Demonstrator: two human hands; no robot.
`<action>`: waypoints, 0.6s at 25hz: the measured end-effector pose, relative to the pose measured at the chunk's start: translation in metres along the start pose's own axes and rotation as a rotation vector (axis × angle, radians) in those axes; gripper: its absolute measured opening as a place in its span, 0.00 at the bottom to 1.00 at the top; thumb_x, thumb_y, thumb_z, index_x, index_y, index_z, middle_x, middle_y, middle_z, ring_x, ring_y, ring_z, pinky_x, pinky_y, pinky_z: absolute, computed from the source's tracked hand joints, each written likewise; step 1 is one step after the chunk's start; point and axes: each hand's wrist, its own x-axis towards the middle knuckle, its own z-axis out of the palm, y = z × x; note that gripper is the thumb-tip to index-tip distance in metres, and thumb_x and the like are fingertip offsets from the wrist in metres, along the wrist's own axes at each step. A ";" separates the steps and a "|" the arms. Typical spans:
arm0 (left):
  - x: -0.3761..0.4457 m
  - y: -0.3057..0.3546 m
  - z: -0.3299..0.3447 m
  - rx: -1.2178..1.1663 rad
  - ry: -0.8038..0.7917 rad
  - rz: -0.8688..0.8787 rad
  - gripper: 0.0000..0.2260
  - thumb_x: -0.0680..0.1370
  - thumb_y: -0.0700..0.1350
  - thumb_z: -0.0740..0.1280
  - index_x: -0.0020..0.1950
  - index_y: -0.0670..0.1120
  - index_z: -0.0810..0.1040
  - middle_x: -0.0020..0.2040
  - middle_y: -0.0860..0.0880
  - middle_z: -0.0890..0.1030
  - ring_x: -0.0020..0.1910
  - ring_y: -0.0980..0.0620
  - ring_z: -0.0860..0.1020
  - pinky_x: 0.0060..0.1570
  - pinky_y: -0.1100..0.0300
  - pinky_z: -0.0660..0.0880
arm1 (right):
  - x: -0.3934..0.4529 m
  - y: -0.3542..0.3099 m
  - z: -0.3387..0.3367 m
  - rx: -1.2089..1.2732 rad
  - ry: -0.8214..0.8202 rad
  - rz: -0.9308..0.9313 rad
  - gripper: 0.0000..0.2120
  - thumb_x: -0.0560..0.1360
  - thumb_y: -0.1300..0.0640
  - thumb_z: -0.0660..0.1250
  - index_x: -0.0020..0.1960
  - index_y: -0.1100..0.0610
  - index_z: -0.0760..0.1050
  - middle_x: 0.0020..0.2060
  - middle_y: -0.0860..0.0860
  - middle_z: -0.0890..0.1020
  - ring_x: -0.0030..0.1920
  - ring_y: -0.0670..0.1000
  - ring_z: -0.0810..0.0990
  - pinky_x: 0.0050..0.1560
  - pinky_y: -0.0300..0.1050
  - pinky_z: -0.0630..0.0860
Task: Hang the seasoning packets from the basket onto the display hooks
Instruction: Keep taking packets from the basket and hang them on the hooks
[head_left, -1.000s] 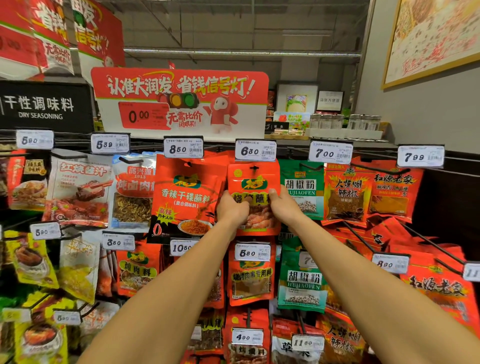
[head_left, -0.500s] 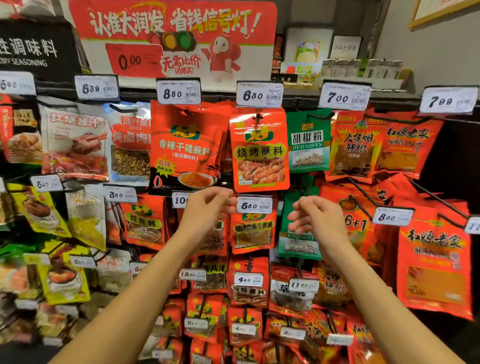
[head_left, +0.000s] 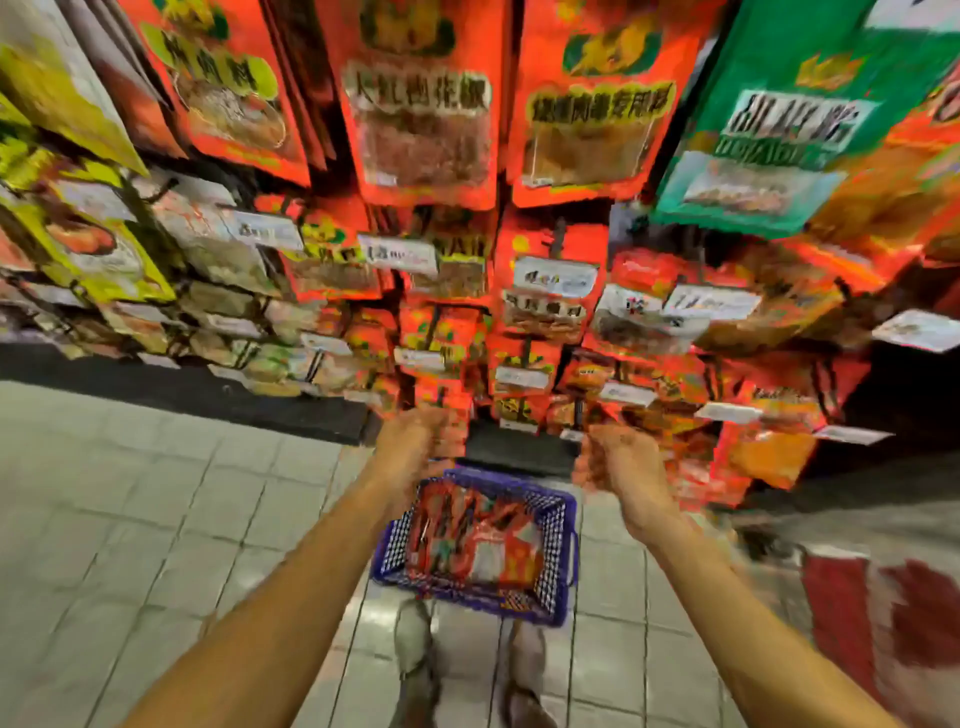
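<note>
A blue mesh basket (head_left: 556, 525) stands on the tiled floor below me, with several red and white seasoning packets (head_left: 483, 540) lying inside. My left hand (head_left: 410, 447) hovers above the basket's far left corner, fingers loosely curled and holding nothing. Just past the basket's far right corner, my right hand (head_left: 621, 460) hangs the same way, empty. Rows of red, green and yellow packets (head_left: 426, 119) hang on the display hooks ahead, with white price tags (head_left: 556, 275) on the hook ends. The view is motion-blurred.
The black base of the shelf unit (head_left: 208, 395) runs along the floor at left. My two shoes (head_left: 415, 660) stand just behind the basket. A red and white floor mark (head_left: 893, 613) lies at right. Grey tiles (head_left: 130, 519) spread out to the left.
My head has tipped down from the upper hooks to the floor and basket. Both hands let go of the hung red packet and dropped to just above the basket.
</note>
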 end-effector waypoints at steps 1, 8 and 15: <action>0.016 -0.032 -0.004 0.009 0.016 -0.070 0.11 0.83 0.42 0.60 0.43 0.48 0.77 0.36 0.49 0.79 0.32 0.53 0.76 0.36 0.62 0.71 | 0.012 0.034 0.007 -0.018 0.013 0.064 0.15 0.82 0.62 0.61 0.37 0.60 0.76 0.21 0.52 0.78 0.20 0.50 0.77 0.22 0.37 0.72; 0.150 -0.266 -0.033 0.037 0.158 -0.462 0.07 0.80 0.39 0.64 0.43 0.45 0.78 0.34 0.47 0.80 0.30 0.51 0.77 0.32 0.62 0.72 | 0.114 0.304 0.073 -0.108 0.062 0.506 0.13 0.80 0.58 0.65 0.38 0.61 0.78 0.27 0.55 0.80 0.25 0.54 0.79 0.28 0.44 0.78; 0.299 -0.456 -0.046 0.115 0.110 -0.668 0.12 0.82 0.39 0.59 0.40 0.46 0.73 0.26 0.49 0.79 0.24 0.51 0.75 0.32 0.60 0.65 | 0.240 0.527 0.126 -0.105 0.069 0.754 0.05 0.80 0.55 0.65 0.49 0.57 0.75 0.30 0.53 0.80 0.27 0.53 0.79 0.27 0.46 0.79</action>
